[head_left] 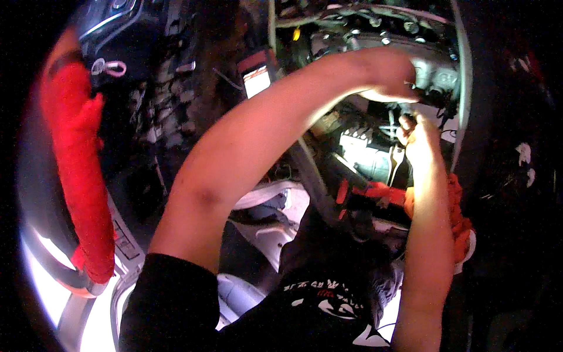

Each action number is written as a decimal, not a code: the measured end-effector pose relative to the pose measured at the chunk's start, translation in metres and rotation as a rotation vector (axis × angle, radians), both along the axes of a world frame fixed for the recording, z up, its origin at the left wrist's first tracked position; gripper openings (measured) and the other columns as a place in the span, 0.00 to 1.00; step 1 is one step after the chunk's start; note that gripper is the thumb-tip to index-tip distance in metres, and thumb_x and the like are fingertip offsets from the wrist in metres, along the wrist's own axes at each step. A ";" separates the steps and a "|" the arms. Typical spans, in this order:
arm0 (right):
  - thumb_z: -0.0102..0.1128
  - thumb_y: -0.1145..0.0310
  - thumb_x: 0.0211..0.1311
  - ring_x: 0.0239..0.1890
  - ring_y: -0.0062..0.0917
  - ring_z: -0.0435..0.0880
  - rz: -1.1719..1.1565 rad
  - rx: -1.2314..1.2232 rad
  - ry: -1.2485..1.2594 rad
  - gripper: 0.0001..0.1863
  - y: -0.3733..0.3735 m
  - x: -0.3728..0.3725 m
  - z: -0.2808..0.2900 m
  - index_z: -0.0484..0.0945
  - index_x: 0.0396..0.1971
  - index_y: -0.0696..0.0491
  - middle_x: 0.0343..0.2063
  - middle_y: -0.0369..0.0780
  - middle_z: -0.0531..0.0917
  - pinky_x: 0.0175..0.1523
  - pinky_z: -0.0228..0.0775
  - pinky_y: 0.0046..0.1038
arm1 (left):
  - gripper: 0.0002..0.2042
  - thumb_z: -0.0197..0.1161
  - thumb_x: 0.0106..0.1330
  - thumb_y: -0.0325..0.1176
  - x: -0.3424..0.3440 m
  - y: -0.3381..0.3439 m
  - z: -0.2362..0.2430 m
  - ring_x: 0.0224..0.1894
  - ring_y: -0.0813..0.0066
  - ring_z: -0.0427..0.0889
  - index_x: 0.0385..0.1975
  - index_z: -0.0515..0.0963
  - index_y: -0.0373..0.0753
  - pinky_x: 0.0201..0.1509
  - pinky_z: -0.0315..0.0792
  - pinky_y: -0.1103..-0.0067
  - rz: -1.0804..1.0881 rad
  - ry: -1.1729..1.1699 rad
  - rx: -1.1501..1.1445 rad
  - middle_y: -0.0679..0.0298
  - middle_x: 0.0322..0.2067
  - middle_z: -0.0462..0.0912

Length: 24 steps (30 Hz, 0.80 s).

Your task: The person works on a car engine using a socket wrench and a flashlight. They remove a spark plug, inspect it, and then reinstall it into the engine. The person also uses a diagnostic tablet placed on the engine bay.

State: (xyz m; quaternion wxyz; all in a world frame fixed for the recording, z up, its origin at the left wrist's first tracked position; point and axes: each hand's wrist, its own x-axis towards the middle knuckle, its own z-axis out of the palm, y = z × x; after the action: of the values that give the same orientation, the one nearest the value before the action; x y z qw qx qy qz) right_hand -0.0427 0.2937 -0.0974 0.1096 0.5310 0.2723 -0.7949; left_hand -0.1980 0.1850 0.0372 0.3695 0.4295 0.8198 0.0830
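Note:
My left arm reaches across to the upper right. My left hand (pixel 387 73) is bent down over machinery (pixel 431 73) with grey housings, its fingers mostly hidden. Just below it, my right hand (pixel 415 132) is raised with its fingers curled together near the same spot. Whatever lies between those fingers is too small and overlit to name. Close to the right hand sit a brightly lit pale box-like part (pixel 366 152) and thin metal pieces (pixel 394 158). Below these, a red bar-shaped part (pixel 381 192) runs toward my right forearm.
Orange-red cloth (pixel 460 214) lies beside my right forearm. A dark frame edge (pixel 314 170) slants below my left forearm, near a dark and red object with a white panel (pixel 256 81). A long red fuzzy band (pixel 79 152) curves down the left side. The right side is very dark.

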 end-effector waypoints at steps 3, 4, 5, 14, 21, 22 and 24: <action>0.52 0.67 0.71 0.25 0.22 0.75 -0.030 -0.057 0.012 0.07 0.006 -0.002 -0.013 0.74 0.40 0.54 0.26 0.37 0.77 0.31 0.71 0.28 | 0.26 0.55 0.68 0.56 -0.003 0.057 0.004 0.43 0.53 0.84 0.46 0.81 0.36 0.50 0.76 0.64 -0.340 0.045 -0.291 0.50 0.37 0.85; 0.52 0.66 0.71 0.25 0.22 0.75 -0.024 -0.036 -0.012 0.07 0.006 -0.001 -0.017 0.74 0.40 0.54 0.27 0.37 0.78 0.31 0.72 0.28 | 0.26 0.55 0.68 0.56 -0.003 0.058 0.001 0.43 0.53 0.84 0.46 0.82 0.37 0.49 0.76 0.64 -0.360 0.032 -0.313 0.50 0.37 0.85; 0.53 0.65 0.71 0.26 0.21 0.78 -0.023 -0.020 -0.041 0.08 0.005 -0.003 -0.021 0.75 0.41 0.53 0.29 0.38 0.81 0.32 0.72 0.28 | 0.26 0.55 0.67 0.56 -0.002 0.057 -0.002 0.43 0.53 0.84 0.46 0.82 0.37 0.49 0.76 0.64 -0.363 0.013 -0.324 0.51 0.37 0.85; 0.62 0.61 0.68 0.28 0.23 0.83 0.041 0.074 0.020 0.12 0.003 -0.004 -0.032 0.78 0.44 0.52 0.29 0.40 0.84 0.33 0.78 0.27 | 0.25 0.57 0.66 0.57 0.000 0.014 -0.041 0.42 0.54 0.83 0.44 0.83 0.38 0.48 0.77 0.64 -0.306 -0.108 -0.338 0.52 0.39 0.86; 0.63 0.62 0.67 0.32 0.26 0.85 0.074 0.192 0.035 0.14 -0.004 -0.006 -0.012 0.78 0.44 0.55 0.29 0.40 0.83 0.40 0.79 0.28 | 0.25 0.59 0.65 0.57 -0.005 -0.031 -0.066 0.40 0.54 0.83 0.43 0.84 0.39 0.47 0.77 0.63 -0.177 -0.173 -0.226 0.53 0.40 0.86; 0.63 0.62 0.66 0.28 0.25 0.83 0.158 0.233 0.079 0.12 -0.002 -0.003 -0.007 0.78 0.40 0.54 0.27 0.40 0.83 0.35 0.77 0.26 | 0.24 0.59 0.65 0.57 0.029 -0.081 -0.060 0.42 0.55 0.84 0.46 0.84 0.42 0.47 0.76 0.62 0.183 -0.276 0.030 0.53 0.40 0.85; 0.67 0.58 0.61 0.24 0.20 0.78 0.384 0.431 -0.059 0.14 0.013 -0.019 -0.018 0.79 0.39 0.52 0.23 0.34 0.79 0.34 0.76 0.28 | 0.23 0.61 0.65 0.56 0.032 -0.061 -0.075 0.42 0.56 0.84 0.47 0.80 0.43 0.47 0.75 0.62 0.160 -0.113 -0.055 0.51 0.38 0.84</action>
State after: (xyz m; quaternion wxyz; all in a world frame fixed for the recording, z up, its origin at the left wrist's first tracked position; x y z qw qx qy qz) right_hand -0.0620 0.3063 -0.1154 0.1506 0.5036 0.5271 -0.6677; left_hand -0.1663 0.1237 -0.0383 0.4192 0.3468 0.8313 0.1139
